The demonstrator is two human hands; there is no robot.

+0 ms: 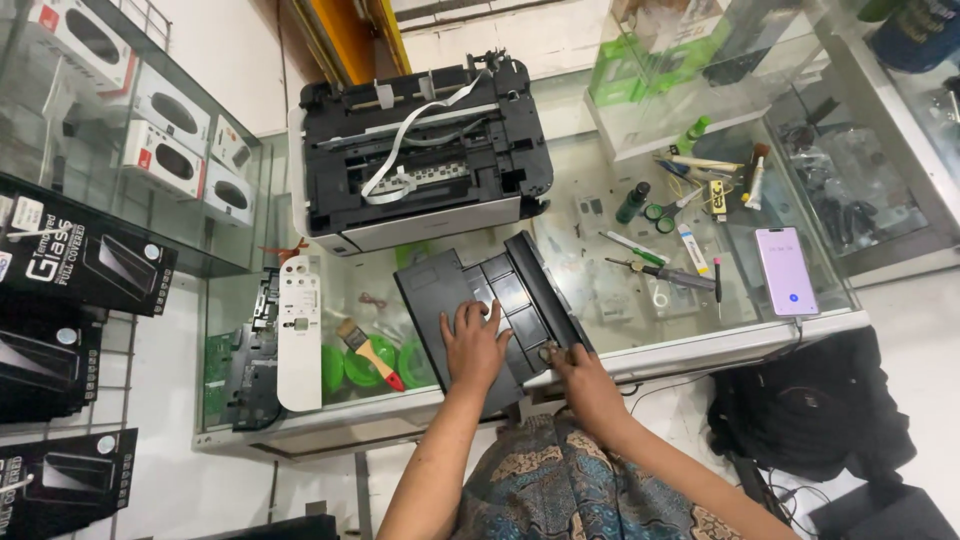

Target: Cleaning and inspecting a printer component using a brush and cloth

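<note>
A dark plastic printer tray part lies on the glass counter in front of me. My left hand rests flat on its near half, fingers spread. My right hand grips the part's near right corner at the counter's edge, fingers curled around it. Behind the part stands an opened black and white printer with a white ribbon cable looped across its inside.
A white panel and a red-handled brush lie left. Screwdrivers, scissors, small bottles and a lit phone are on the right. Boxed goods fill the left shelves. A black bag sits on the floor right.
</note>
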